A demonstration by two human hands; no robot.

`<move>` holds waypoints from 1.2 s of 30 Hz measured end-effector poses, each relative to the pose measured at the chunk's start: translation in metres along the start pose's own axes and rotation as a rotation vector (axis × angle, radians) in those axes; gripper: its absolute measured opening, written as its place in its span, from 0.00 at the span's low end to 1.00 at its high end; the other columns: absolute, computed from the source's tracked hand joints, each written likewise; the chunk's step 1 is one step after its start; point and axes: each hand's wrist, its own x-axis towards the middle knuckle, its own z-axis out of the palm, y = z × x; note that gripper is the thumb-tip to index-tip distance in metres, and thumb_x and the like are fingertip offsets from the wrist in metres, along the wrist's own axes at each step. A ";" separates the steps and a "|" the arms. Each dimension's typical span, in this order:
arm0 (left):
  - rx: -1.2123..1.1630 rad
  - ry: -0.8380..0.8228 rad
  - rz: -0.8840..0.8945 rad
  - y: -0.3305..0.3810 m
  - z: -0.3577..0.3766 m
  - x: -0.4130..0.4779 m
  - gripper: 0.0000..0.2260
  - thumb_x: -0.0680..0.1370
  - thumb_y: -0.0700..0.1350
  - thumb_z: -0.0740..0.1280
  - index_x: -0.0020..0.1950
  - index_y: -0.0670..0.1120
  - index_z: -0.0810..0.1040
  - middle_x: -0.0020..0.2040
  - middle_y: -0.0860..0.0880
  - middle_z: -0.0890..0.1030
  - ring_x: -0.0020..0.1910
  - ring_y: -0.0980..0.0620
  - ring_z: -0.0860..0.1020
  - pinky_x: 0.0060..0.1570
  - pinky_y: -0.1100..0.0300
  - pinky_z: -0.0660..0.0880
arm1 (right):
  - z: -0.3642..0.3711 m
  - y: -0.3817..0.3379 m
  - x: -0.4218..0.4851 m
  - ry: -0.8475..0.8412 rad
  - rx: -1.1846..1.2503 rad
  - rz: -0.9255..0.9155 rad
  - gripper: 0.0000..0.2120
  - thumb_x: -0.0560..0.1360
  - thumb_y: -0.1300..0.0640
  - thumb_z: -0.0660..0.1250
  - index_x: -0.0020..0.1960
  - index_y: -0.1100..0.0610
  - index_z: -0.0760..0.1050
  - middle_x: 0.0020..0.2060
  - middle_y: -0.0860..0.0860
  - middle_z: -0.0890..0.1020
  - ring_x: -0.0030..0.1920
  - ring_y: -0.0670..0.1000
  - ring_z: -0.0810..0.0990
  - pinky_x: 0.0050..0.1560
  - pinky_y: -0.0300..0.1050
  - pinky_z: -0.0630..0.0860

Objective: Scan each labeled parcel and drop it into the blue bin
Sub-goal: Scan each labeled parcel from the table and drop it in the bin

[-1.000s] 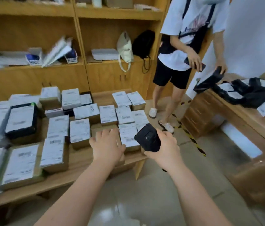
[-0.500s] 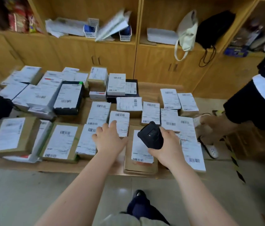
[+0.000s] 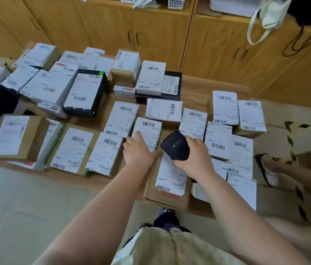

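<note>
The left hand (image 3: 138, 152) lies palm down with its fingers fairly straight, their tips resting on the near end of a small white-labelled parcel (image 3: 149, 129). The parcel's long axis runs near to far, with its barcode at the far end. Just right of it, the right hand (image 3: 194, 159) is curled round a black scanner (image 3: 175, 147), whose head tilts far-left toward that parcel. Both bare forearms reach out from the near edge, over a flat cardboard box (image 3: 162, 197) with its own label. Many more labelled parcels crowd the low wooden table (image 3: 194, 87) to the left, right and far side. Wooden cupboards (image 3: 158, 35) stand beyond, and another person's white shoe (image 3: 269, 175) is on the floor at right.
</note>
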 end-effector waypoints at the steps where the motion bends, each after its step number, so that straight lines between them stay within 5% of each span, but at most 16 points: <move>1: -0.011 0.011 0.001 0.000 0.000 0.002 0.39 0.72 0.64 0.71 0.72 0.46 0.56 0.65 0.40 0.68 0.62 0.40 0.69 0.57 0.51 0.71 | -0.001 0.000 0.004 -0.005 0.004 -0.004 0.35 0.65 0.44 0.76 0.68 0.51 0.68 0.57 0.52 0.72 0.60 0.57 0.71 0.55 0.54 0.75; 15: -0.016 0.232 0.191 -0.030 -0.067 -0.029 0.36 0.66 0.61 0.72 0.71 0.54 0.65 0.67 0.48 0.68 0.66 0.44 0.63 0.66 0.51 0.62 | -0.037 -0.021 0.042 0.051 0.139 -0.059 0.35 0.65 0.52 0.80 0.69 0.52 0.70 0.59 0.53 0.72 0.63 0.57 0.71 0.58 0.51 0.70; 21: 0.017 0.384 0.272 -0.056 -0.093 -0.023 0.34 0.65 0.55 0.74 0.70 0.53 0.69 0.71 0.45 0.65 0.67 0.43 0.58 0.69 0.47 0.58 | -0.046 -0.051 0.035 0.128 -0.117 -0.148 0.46 0.67 0.49 0.77 0.79 0.51 0.58 0.68 0.51 0.68 0.67 0.57 0.66 0.65 0.53 0.65; 26: 0.062 0.446 0.254 -0.074 -0.103 -0.013 0.33 0.67 0.54 0.75 0.71 0.53 0.69 0.73 0.44 0.63 0.68 0.43 0.54 0.71 0.45 0.56 | -0.042 -0.075 0.024 0.133 -0.334 -0.249 0.44 0.70 0.48 0.73 0.80 0.50 0.53 0.69 0.51 0.64 0.68 0.56 0.62 0.68 0.54 0.59; 36: 0.073 0.474 0.294 -0.091 -0.108 -0.013 0.33 0.68 0.55 0.75 0.71 0.52 0.70 0.73 0.43 0.64 0.68 0.42 0.55 0.71 0.44 0.57 | -0.024 -0.097 0.010 0.105 -0.395 -0.245 0.43 0.72 0.49 0.71 0.79 0.51 0.51 0.71 0.51 0.61 0.69 0.56 0.60 0.70 0.54 0.57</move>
